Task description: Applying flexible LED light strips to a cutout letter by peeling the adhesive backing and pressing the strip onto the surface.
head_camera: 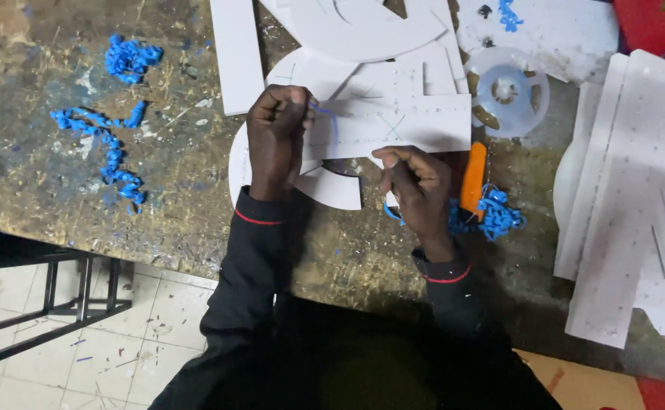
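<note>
- The left hand (275, 137) is curling into a closed fist at the left end of the white foam board panel (393, 114), pinching a thin blue wire (331, 120) that is arcing across the panel's face.
- The right hand (417, 190) is closing its fingers on the other stretch of blue wire, just below the panel's lower edge, with a bit of blue showing under the palm.
- The panel is lying on the tabletop (59, 182), overlapping a white curved cutout (325, 186), with more white pieces stacked behind.
- Judging from this, keeping the wire taut between both hands and the panel lying flat would be helping the wire follow the dotted rows cleanly.
- An orange tool handle (473, 176) is resting just beside the right hand, touching a tangle of blue scraps (492, 214).
- A clear empty spool (508, 89) is sitting near the panel's right end.
- The wire's path under both hands is hidden, and whether it is passing through the panel's holes is too fine to tell.
</note>
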